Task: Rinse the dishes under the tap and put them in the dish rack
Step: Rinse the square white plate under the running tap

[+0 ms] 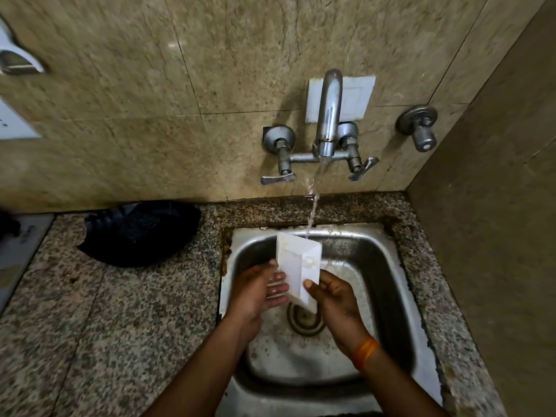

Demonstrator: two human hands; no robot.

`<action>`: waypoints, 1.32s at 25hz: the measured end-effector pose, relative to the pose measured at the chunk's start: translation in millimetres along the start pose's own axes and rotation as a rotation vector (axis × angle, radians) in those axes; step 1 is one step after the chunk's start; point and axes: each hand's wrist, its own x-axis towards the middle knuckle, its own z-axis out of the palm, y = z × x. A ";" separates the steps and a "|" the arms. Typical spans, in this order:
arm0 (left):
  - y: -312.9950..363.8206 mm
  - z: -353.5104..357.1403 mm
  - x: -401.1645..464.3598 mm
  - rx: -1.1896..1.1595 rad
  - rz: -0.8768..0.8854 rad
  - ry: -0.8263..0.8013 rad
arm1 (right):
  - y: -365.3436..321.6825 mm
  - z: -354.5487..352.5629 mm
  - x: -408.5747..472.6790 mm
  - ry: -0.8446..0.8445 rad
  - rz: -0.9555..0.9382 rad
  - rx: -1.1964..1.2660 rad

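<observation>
White unlabelled container (298, 266) under tap (328, 115) water — right hand (334, 302) gripping it, left hand (258, 290) spread against it

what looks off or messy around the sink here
Brown grime rings the sink rim, heaviest at its back-left corner. The white dish shows yellowish smears under the water. A crumpled black bag lies on the counter.

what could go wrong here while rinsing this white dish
The white dish is wet, tilted, and gripped only at its lower edge by the right hand, with the left hand resting open against it, so it might slip into the sink. The stream from the tap hits its top edge and may splash onto the counter.
</observation>
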 end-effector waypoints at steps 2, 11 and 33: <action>14.0 10.4 6.6 -0.039 -0.053 -0.059 | -8.5 -6.5 4.5 0.017 -0.234 -0.373; 31.9 48.5 34.7 -0.149 0.039 -0.166 | -64.0 -44.3 28.1 -0.085 -0.537 -1.522; 39.1 52.5 48.5 -0.035 -0.077 -0.064 | -51.3 -18.1 76.4 -0.333 -0.456 -1.447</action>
